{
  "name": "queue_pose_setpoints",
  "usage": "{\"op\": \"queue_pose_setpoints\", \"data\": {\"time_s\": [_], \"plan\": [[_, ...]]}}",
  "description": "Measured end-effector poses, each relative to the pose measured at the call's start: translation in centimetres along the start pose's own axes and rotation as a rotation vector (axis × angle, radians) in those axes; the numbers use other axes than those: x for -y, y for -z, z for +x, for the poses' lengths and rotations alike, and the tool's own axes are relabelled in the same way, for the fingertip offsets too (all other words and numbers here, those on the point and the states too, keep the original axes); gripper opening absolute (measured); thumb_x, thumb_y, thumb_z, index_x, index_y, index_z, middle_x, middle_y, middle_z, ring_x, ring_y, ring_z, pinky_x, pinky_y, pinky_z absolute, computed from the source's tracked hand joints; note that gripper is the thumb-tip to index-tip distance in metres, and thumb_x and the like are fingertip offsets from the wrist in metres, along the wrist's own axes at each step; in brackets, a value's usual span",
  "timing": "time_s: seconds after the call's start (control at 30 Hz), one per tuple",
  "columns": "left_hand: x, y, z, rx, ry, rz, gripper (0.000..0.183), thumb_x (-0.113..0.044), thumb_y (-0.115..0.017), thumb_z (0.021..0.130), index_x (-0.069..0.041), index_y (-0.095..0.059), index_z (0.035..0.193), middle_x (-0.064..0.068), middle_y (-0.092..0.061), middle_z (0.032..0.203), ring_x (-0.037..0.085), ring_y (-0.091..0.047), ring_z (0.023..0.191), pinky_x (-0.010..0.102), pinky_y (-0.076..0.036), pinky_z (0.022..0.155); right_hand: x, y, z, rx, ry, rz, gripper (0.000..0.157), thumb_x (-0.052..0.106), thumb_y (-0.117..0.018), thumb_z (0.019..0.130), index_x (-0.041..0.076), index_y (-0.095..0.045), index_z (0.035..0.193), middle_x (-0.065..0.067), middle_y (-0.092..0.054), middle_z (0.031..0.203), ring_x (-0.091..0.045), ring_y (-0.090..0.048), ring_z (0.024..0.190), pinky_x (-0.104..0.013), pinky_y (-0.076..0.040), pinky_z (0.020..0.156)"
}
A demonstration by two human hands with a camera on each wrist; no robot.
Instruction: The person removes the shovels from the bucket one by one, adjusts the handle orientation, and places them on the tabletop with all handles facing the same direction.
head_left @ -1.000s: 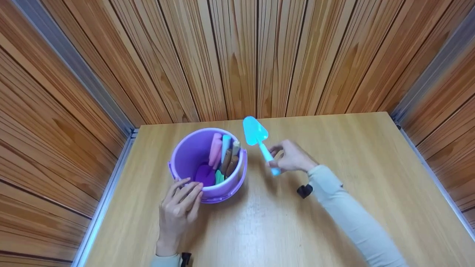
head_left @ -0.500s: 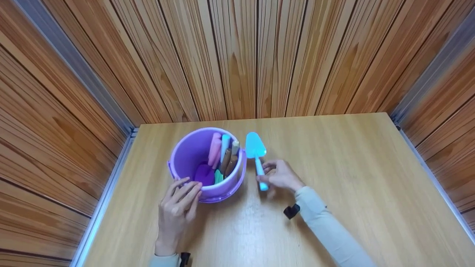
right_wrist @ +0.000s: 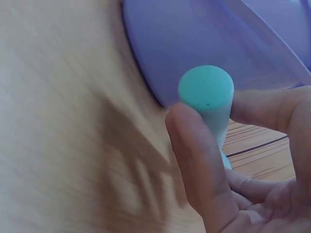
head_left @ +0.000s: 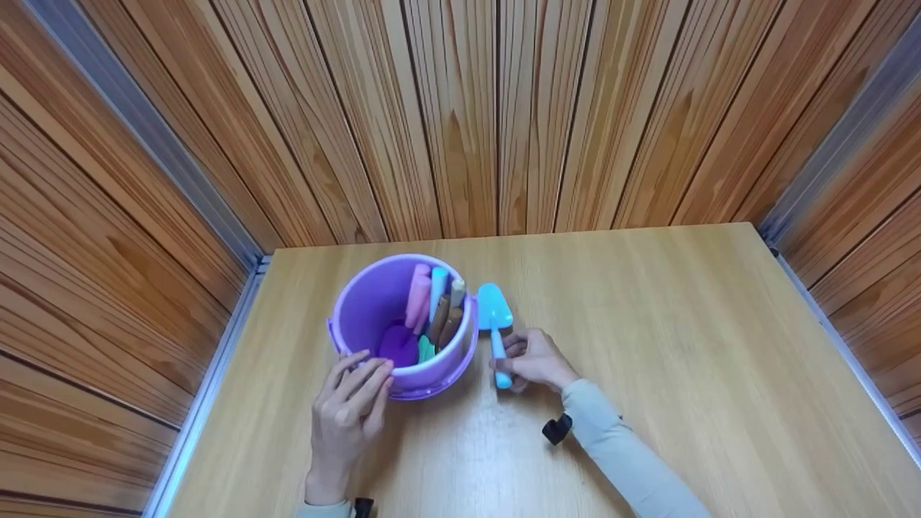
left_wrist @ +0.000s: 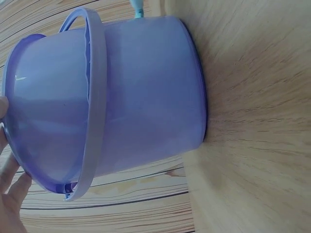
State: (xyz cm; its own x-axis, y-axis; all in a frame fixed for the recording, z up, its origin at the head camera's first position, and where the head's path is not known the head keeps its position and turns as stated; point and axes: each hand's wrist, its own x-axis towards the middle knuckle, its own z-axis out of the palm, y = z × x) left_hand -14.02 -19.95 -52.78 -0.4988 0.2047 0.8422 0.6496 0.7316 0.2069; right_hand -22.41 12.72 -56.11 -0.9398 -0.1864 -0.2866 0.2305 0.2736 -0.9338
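Note:
A blue toy trowel [head_left: 495, 306] with a rounded triangular blade lies beside the right side of a purple bucket [head_left: 433, 377]. My right hand [head_left: 536, 360] pinches its handle [right_wrist: 206, 92] between thumb and fingers. In the right wrist view the handle's flat end faces the camera, with the bucket close behind. My left hand [head_left: 345, 417] holds the bucket's near rim, its fingertips over the edge. Inside the upright bucket, pink handles [head_left: 419, 298], a light blue one [head_left: 438, 288] and brown ones [head_left: 446, 324] lean at the right. A dark purple piece [head_left: 398, 344] lies at the bottom.
The bucket stands on a wooden table [head_left: 647, 324], with its purple handle [left_wrist: 97, 97] hanging down outside. Wood-plank walls [head_left: 468, 129] close off the back and both sides, joined by grey metal corner strips [head_left: 180, 144].
My right hand has brought the trowel down toward me and left, closer to the bucket, and turned its blade more upright in view. My left hand stays on the rim.

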Motion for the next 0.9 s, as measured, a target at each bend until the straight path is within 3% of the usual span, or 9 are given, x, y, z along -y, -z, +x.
{"op": "queue_pose_setpoints", "data": {"time_s": [0.2, 0.4, 0.6, 0.8, 0.9], "plan": [[0.0, -0.1, -0.1, -0.008, -0.006, -0.007, 0.026, -0.028, -0.066, 0.107, -0.014, -0.081, 0.123, 0.003, -0.081, 0.117, 0.032, -0.073, 0.117, 0.048, -0.052, 0.119, -0.6, -0.4, 0.1, 0.019, -0.01, -0.011, 0.042, 0.011, -0.086, 0.087, -0.006, -0.067, 0.121, -0.016, -0.069, 0.105, -0.022, -0.073, 0.083, -0.039, -0.071, 0.063], [0.0, -0.1, -0.1, -0.001, 0.009, -0.008, 0.026, -0.028, -0.066, 0.108, -0.014, -0.081, 0.123, 0.003, -0.081, 0.117, 0.031, -0.072, 0.117, 0.038, -0.048, 0.124, -0.8, -0.7, 0.2, 0.031, -0.032, 0.025, 0.044, 0.009, -0.085, 0.088, -0.006, -0.065, 0.123, -0.017, -0.069, 0.106, -0.024, -0.076, 0.085, -0.039, -0.072, 0.069], [0.1, 0.0, -0.3, -0.018, 0.001, 0.0, 0.027, -0.029, -0.066, 0.108, -0.012, -0.082, 0.121, 0.004, -0.081, 0.115, 0.032, -0.073, 0.115, 0.041, -0.051, 0.121, -0.7, -0.9, 0.2, 0.04, -0.042, 0.006, 0.043, 0.012, -0.085, 0.089, -0.004, -0.065, 0.124, -0.017, -0.07, 0.107, -0.024, -0.076, 0.086, -0.039, -0.072, 0.07], [0.1, -0.1, -0.2, -0.028, -0.008, -0.015, 0.026, -0.027, -0.067, 0.107, -0.012, -0.082, 0.121, 0.005, -0.081, 0.115, 0.032, -0.073, 0.115, 0.026, -0.048, 0.122, -0.5, -1.1, 0.3, 0.032, -0.056, -0.015, 0.043, 0.017, -0.085, 0.091, -0.001, -0.065, 0.125, -0.016, -0.07, 0.107, -0.023, -0.076, 0.087, -0.037, -0.071, 0.071], [0.1, -0.3, -0.1, -0.04, -0.02, -0.03, 0.025, -0.026, -0.067, 0.107, -0.011, -0.082, 0.121, 0.005, -0.081, 0.115, 0.033, -0.073, 0.114, 0.024, -0.049, 0.121, -0.5, -1.2, 0.3, 0.025, -0.05, -0.023, 0.042, 0.017, -0.085, 0.091, -0.002, -0.065, 0.124, -0.015, -0.07, 0.105, -0.023, -0.076, 0.085, -0.036, -0.071, 0.069]]}}
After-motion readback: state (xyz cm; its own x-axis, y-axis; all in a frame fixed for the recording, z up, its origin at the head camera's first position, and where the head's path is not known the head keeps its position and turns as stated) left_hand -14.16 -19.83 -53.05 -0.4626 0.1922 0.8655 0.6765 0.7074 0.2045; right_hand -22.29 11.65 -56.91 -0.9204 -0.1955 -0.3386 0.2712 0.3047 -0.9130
